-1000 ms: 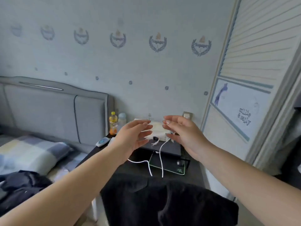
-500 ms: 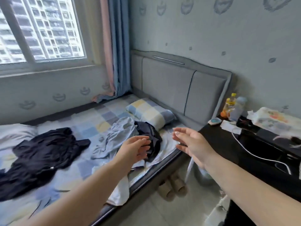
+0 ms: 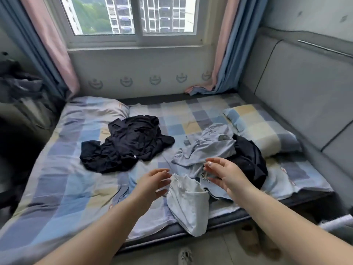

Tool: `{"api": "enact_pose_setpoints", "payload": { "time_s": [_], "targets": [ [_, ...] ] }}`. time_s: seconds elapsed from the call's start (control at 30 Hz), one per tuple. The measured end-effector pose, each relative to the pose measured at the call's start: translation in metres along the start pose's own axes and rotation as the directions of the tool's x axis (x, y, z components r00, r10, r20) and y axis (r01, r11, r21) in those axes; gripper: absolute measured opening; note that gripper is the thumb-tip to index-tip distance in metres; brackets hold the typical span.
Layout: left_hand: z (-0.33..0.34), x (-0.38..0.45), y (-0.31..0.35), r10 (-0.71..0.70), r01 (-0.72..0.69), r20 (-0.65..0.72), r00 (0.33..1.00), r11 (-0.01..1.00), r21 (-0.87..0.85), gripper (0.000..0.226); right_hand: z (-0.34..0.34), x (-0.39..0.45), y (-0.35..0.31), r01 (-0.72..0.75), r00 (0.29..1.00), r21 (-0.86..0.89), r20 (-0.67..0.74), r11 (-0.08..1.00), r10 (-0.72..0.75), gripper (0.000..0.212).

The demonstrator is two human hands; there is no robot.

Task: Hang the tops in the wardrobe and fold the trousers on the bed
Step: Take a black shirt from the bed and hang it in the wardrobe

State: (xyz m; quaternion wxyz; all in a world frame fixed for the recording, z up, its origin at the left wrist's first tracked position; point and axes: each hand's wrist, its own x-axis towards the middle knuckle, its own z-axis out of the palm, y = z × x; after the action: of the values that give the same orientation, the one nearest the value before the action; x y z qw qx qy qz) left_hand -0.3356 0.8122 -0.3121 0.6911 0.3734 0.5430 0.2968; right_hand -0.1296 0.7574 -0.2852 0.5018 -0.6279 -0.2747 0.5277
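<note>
While both hands reach out empty, the bed (image 3: 57,169) carries a black garment (image 3: 128,144) mid-left, grey trousers (image 3: 208,148) right of it, a pillow (image 3: 263,129) far right. Left hand (image 3: 152,183) and right hand (image 3: 227,173) hover spread-fingered near the trousers' near edge.

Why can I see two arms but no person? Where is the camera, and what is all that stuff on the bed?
The camera sits on the person's head, looking down, so you see only their own arms. The left hand and right hand are both open and empty, reaching toward the clothes. On the bed lie a crumpled black garment, a pale grey-blue garment hanging partly over the bed's edge, and another dark garment beside it. A checked pillow rests near the grey headboard. Behind the bed is a window with curtains.
</note>
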Motion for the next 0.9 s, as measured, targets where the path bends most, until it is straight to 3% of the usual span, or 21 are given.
{"api": "enact_pose_setpoints", "payload": {
  "time_s": [0.27, 0.57, 0.9],
  "targets": [
    [-0.036, 0.132, 0.044, -0.019, 0.008, -0.196, 0.980, 0.998, -0.058, 0.016, 0.055, 0.176, -0.009, -0.095, 0.984, -0.022, 0.150, 0.995, 0.097, 0.010],
    [-0.116, 0.231, 0.052, -0.128, 0.071, -0.376, 0.918, 0.984, -0.163, 0.015, 0.143, 0.313, 0.009, -0.226, 0.947, -0.113, 0.209, 0.968, 0.246, 0.008],
    [-0.257, 0.354, -0.018, -0.192, 0.130, -0.504, 0.842, 0.979, -0.157, 0.015, 0.272, 0.432, 0.132, -0.185, 0.893, -0.326, 0.337, 0.927, 0.297, 0.010]
  ]
}}
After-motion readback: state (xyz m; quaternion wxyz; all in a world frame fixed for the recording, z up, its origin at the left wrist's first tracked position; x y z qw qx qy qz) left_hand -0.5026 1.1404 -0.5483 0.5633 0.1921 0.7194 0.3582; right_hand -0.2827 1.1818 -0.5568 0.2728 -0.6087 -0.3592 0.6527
